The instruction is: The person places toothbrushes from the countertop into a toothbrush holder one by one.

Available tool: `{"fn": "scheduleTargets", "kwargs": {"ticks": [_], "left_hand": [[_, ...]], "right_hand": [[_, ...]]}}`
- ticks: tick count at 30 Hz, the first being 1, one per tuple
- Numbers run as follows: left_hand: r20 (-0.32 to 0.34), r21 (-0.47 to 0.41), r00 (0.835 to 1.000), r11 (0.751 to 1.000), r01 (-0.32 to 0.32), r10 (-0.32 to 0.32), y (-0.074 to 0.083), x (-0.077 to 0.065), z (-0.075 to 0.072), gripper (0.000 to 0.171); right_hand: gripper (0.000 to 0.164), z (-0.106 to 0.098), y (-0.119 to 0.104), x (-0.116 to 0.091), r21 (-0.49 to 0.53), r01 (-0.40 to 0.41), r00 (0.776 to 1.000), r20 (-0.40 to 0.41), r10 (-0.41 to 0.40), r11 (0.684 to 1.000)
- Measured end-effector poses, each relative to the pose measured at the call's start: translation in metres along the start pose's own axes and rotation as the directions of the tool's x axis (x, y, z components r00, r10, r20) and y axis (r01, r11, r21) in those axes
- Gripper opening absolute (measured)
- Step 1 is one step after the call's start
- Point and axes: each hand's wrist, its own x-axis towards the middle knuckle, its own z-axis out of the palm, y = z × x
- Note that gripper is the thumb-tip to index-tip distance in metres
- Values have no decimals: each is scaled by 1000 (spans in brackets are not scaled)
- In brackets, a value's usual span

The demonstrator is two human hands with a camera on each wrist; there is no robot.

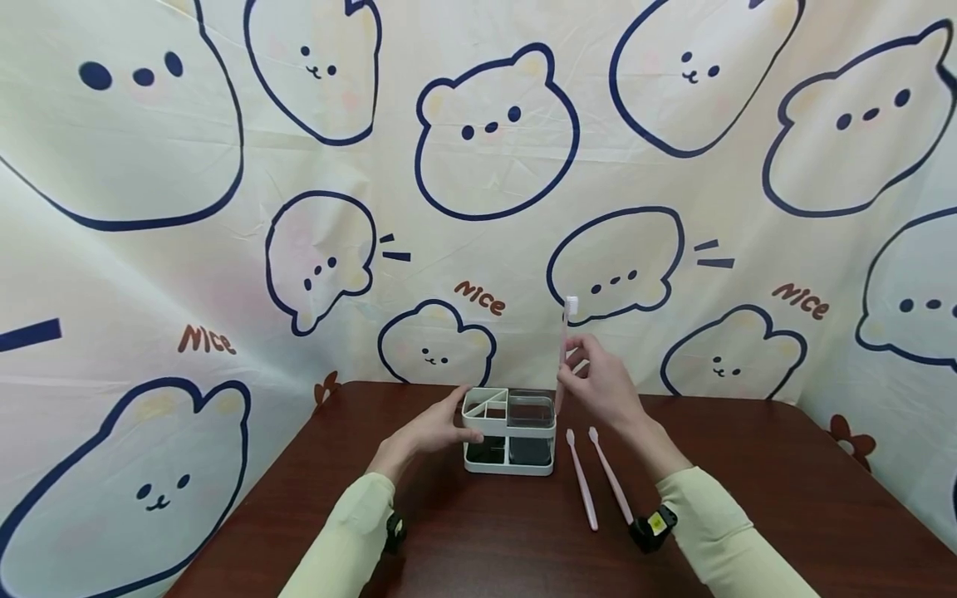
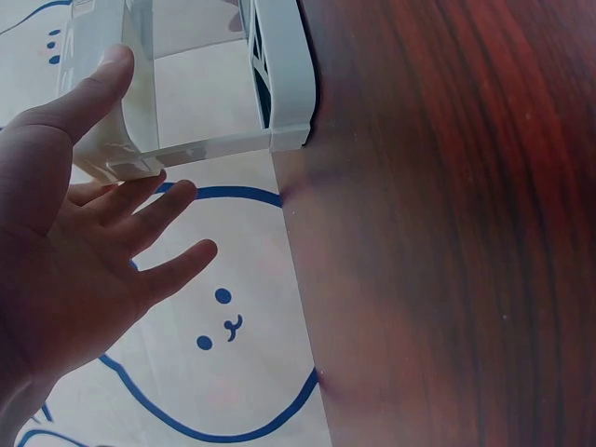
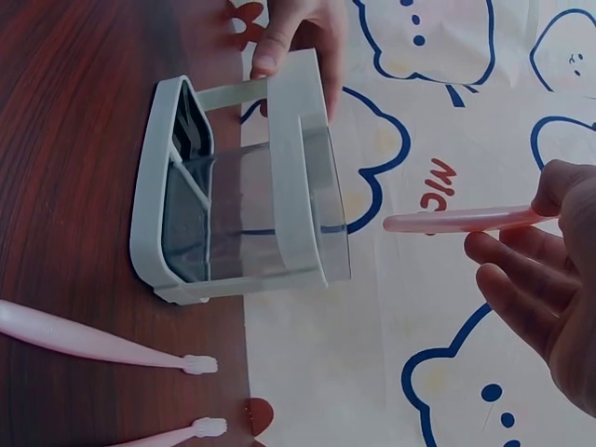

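A white two-tier toothbrush holder (image 1: 511, 432) with clear compartments stands on the table. My left hand (image 1: 439, 425) grips its upper tier at the left end; in the left wrist view the thumb lies on one side of the tier (image 2: 140, 84) and the fingers on the other. Beside the holder's right end, my right hand (image 1: 604, 386) pinches a pink toothbrush (image 1: 571, 306) between thumb and fingers, upright with its bristles up. In the right wrist view, the handle end of this toothbrush (image 3: 438, 222) is above and apart from the clear cup (image 3: 328, 200) in the upper tier.
Two more pink toothbrushes, one (image 1: 582, 486) left of the other (image 1: 611, 477), lie on the dark wooden table (image 1: 478, 540) to the holder's right, heads pointing away from me. Behind the table's far edge hangs a cloth (image 1: 493, 174) printed with bear faces.
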Motion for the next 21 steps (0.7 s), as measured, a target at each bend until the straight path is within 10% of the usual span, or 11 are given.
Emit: {"fn": "scheduleTargets", "kwargs": {"ticks": [21], "left_hand": [[7,6,1000,1000,9,-9,-1,1,2,94]], "right_hand": [[20,23,-19,7,80,-16,998,56,11,997]]}}
